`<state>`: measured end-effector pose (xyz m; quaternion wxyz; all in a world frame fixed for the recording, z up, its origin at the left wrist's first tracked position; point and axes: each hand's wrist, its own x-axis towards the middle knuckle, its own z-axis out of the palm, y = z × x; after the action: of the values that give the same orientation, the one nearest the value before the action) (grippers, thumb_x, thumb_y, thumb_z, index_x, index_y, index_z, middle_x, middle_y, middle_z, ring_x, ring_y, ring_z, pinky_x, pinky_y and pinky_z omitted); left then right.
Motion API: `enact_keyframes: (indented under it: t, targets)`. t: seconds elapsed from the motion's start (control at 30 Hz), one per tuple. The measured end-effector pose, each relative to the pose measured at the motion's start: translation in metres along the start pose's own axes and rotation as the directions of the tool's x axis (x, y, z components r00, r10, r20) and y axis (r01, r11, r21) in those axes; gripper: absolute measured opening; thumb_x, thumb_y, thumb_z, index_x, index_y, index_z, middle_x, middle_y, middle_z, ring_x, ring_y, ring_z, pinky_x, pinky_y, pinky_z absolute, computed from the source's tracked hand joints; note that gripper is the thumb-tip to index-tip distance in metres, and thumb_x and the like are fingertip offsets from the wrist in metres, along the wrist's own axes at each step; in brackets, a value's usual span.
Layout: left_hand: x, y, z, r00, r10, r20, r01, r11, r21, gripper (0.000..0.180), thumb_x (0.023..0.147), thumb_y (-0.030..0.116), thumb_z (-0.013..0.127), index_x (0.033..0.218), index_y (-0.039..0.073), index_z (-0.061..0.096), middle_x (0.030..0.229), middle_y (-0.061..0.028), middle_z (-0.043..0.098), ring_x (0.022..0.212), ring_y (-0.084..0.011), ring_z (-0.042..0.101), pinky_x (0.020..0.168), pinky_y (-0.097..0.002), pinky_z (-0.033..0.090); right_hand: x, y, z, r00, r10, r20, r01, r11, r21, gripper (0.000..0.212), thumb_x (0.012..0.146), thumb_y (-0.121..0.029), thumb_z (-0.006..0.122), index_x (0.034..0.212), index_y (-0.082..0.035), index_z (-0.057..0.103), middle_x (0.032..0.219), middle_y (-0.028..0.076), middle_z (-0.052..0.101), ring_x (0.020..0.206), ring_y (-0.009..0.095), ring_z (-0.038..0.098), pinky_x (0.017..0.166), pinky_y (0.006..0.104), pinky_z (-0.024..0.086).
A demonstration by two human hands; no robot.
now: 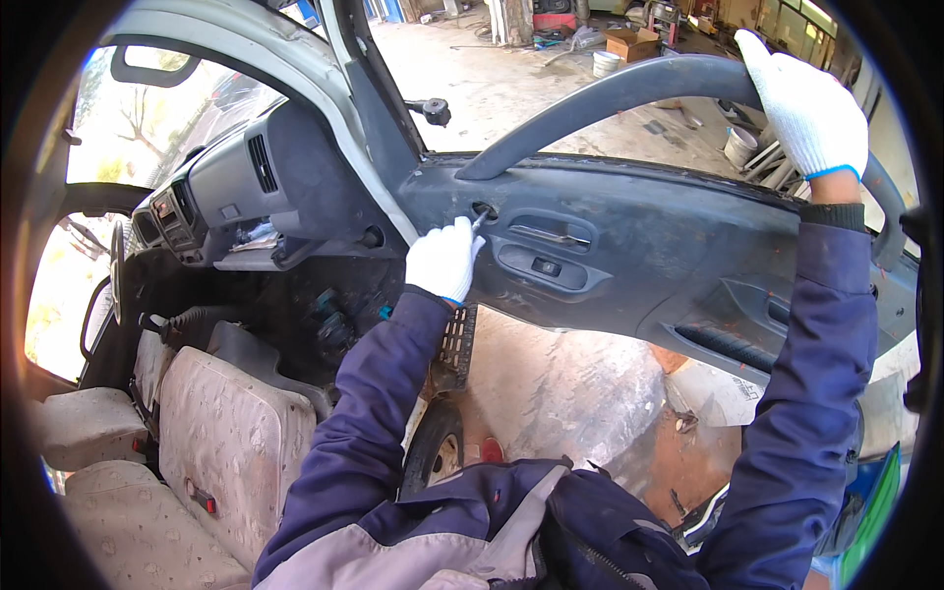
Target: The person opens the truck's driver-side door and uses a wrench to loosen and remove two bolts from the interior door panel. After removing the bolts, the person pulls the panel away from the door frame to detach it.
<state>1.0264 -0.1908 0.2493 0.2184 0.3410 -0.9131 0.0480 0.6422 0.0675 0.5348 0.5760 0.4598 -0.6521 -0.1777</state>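
In a white knit glove, my left hand [442, 261] is closed around a slim tool with a thin metal shaft [479, 222], probably a screwdriver; its handle is hidden in the fist. The shaft points at a dark round recess [484, 209] in the grey door panel [629, 246] of a vehicle. How deep the tip sits I cannot tell. My right hand [811, 110], gloved too, grips the door's dark window frame [654, 84] at the upper right, with part of its fingers out of sight. Just right of the recess are the inner door handle [551, 234] and a window switch [547, 266].
The dashboard [231, 182] and two patterned seats [231, 413] are on the left. A step [454, 349] and a wheel [438, 447] lie below the open door. Beyond it, the workshop floor holds a cardboard box [632, 44] and white buckets [739, 147].
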Motion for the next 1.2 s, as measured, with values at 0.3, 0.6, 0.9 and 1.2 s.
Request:
enact_keyframes:
  t: [0.3, 0.6, 0.9, 1.2]
  targets:
    - [-0.001, 0.006, 0.021, 0.85, -0.372, 0.374, 0.497, 0.325, -0.805, 0.042, 0.109, 0.038, 0.073, 0.112, -0.003, 0.077, 0.087, -0.0123, 0.081, 0.076, -0.0215, 0.079, 0.072, -0.0358, 0.061, 0.0, -0.002, -0.004, 1.0, 0.022, 0.02, -0.023, 0.999, 0.024, 0.077, 0.1, -0.001, 0.066, 0.171, -0.025, 0.047, 0.106, 0.009, 0.076, 0.091, 0.03, 0.079, 0.079, 0.0431, 0.065]
    - [-0.002, -0.006, -0.003, 0.984, 0.118, -0.131, -0.113, 0.993, 0.041, 0.028, 0.106, 0.035, 0.075, 0.104, 0.009, 0.065, 0.084, -0.0151, 0.074, 0.08, -0.0369, 0.075, 0.07, -0.0508, 0.059, 0.003, -0.004, -0.005, 0.995, 0.066, 0.075, -0.07, 0.996, 0.048, 0.077, 0.1, -0.002, 0.065, 0.171, -0.025, 0.046, 0.105, 0.007, 0.075, 0.092, 0.03, 0.079, 0.079, 0.0437, 0.064]
    - [-0.005, 0.016, 0.026, 0.853, -0.414, 0.318, 0.481, 0.386, -0.788, 0.037, 0.107, 0.04, 0.076, 0.109, 0.003, 0.072, 0.095, -0.0219, 0.081, 0.08, -0.0402, 0.077, 0.074, -0.0475, 0.061, 0.002, -0.006, -0.006, 1.0, 0.02, -0.005, -0.02, 1.0, 0.005, 0.075, 0.1, -0.003, 0.065, 0.17, -0.025, 0.048, 0.106, 0.007, 0.076, 0.09, 0.029, 0.08, 0.077, 0.0428, 0.065]
    - [-0.005, 0.001, 0.001, 0.995, 0.056, -0.087, -0.056, 0.998, 0.001, 0.028, 0.107, 0.034, 0.073, 0.105, 0.008, 0.064, 0.087, -0.0173, 0.075, 0.082, -0.0397, 0.075, 0.073, -0.0534, 0.059, 0.002, -0.007, -0.01, 1.0, 0.024, -0.015, -0.024, 1.0, 0.01, 0.075, 0.099, -0.003, 0.066, 0.169, -0.024, 0.049, 0.102, 0.007, 0.075, 0.087, 0.029, 0.079, 0.075, 0.0426, 0.065]
